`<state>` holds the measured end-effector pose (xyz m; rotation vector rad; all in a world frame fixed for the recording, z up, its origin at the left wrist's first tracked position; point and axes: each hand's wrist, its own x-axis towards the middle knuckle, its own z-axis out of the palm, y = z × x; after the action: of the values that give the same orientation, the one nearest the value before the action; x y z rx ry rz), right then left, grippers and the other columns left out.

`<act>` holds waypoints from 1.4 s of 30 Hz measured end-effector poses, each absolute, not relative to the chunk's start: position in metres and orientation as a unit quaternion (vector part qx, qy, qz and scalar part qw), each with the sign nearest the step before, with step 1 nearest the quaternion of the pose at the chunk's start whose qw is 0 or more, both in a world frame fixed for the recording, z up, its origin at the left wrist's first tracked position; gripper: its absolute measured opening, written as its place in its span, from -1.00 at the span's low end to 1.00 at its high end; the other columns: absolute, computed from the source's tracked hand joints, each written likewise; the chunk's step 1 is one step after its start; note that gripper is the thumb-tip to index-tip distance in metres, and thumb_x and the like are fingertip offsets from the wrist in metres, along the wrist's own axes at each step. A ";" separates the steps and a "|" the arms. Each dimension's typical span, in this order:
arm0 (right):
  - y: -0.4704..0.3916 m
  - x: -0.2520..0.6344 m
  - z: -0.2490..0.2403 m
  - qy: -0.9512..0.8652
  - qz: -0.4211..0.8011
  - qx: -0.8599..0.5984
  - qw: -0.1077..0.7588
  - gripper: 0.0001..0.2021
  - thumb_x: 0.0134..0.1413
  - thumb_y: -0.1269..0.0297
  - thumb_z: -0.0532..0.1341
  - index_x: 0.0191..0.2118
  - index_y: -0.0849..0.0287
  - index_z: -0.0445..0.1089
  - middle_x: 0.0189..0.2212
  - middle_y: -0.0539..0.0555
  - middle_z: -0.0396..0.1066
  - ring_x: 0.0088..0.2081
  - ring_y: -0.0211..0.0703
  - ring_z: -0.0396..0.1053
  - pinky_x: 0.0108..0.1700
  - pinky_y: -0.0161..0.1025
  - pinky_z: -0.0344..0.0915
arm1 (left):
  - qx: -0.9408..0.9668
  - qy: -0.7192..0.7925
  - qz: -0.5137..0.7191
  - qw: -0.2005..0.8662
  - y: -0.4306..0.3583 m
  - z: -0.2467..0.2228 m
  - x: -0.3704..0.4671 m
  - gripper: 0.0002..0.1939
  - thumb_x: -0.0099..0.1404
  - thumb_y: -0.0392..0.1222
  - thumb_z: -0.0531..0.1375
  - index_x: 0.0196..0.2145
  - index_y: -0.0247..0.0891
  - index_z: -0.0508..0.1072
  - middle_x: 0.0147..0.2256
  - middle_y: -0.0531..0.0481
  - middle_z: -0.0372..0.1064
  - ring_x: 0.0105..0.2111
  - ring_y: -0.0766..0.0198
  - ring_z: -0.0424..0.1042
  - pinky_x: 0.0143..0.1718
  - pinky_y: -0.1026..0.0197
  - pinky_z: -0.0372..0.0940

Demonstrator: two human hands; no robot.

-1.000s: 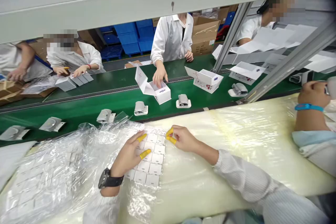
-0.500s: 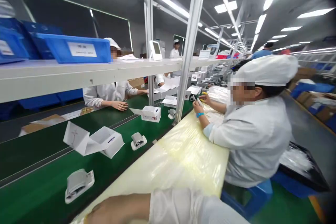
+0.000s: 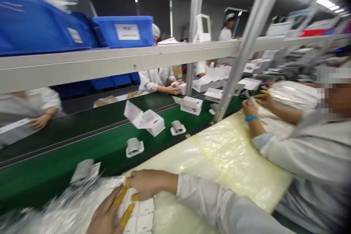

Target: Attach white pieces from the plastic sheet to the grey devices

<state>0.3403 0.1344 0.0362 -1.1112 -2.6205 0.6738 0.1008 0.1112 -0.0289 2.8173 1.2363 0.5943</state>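
My left hand (image 3: 108, 212) is low in the view, its yellow-capped fingers spread over a group of small white flat pieces (image 3: 144, 217). From the right my right hand (image 3: 149, 184) reaches the far edge of the same pieces, thumb and fingers bent around a white piece; blur hides the exact grip. Yellow covers sit on its fingertips too. Clear plastic wrap (image 3: 74, 204) lies left of my hands. Just beyond it, a rolled grey cuff on a white device (image 3: 85, 173) rests on the green belt.
The green conveyor belt (image 3: 109, 157) carries more cuffed devices (image 3: 134, 147) and open white boxes (image 3: 155, 122). A metal post (image 3: 246, 51) and a shelf with blue bins (image 3: 128, 31) stand above. A co-worker's arm (image 3: 285, 146) is close at my right; others sit across.
The view has swung left and down. My left hand and the white pieces have come into view, and my right hand shows whole. A person across now holds a small white box.
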 end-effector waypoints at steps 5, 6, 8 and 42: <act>0.141 0.341 0.039 -0.911 0.247 -0.308 0.119 -0.76 0.01 0.30 0.30 -0.19 0.20 0.29 -0.33 0.04 0.32 -0.40 -0.21 0.27 -0.44 -0.35 0.17 | 0.878 0.444 0.176 0.016 0.099 -0.005 0.110 -0.46 0.30 0.04 0.17 0.21 -0.03 0.34 0.18 -0.08 0.34 0.13 -0.07 0.39 0.08 -0.10 0.42; 0.144 0.342 0.040 -0.910 0.267 -0.288 0.132 -0.78 -0.01 0.34 0.30 -0.23 0.20 0.30 -0.34 0.02 0.31 -0.39 -0.22 0.26 -0.42 -0.36 0.18 | 0.877 0.448 0.172 0.020 0.098 -0.002 0.111 -0.48 0.30 0.04 0.17 0.20 -0.04 0.35 0.18 -0.09 0.34 0.14 -0.06 0.38 0.09 -0.09 0.41; 0.144 0.347 0.041 -0.901 0.313 -0.254 0.162 -0.83 -0.04 0.42 0.30 -0.29 0.20 0.32 -0.36 -0.02 0.31 -0.37 -0.26 0.27 -0.37 -0.38 0.20 | 0.877 0.449 0.166 0.033 0.096 0.001 0.112 -0.48 0.30 0.03 0.17 0.20 -0.03 0.35 0.19 -0.07 0.33 0.15 -0.05 0.36 0.11 -0.08 0.39; 0.241 0.554 -0.011 -0.804 0.162 -0.520 0.239 -0.77 0.00 0.21 0.39 -0.33 0.26 0.42 -0.32 0.13 0.48 -0.29 -0.10 0.39 -0.20 -0.23 0.25 | 0.914 0.379 0.144 0.033 0.231 0.021 0.301 -0.48 0.24 -0.25 0.22 0.16 -0.23 0.37 0.28 -0.17 0.18 0.19 -0.04 0.29 0.20 -0.07 0.23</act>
<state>0.5541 0.2414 -0.0106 -1.4235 -2.2020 0.4423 0.3011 0.2313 0.0213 2.8118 1.1650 0.4418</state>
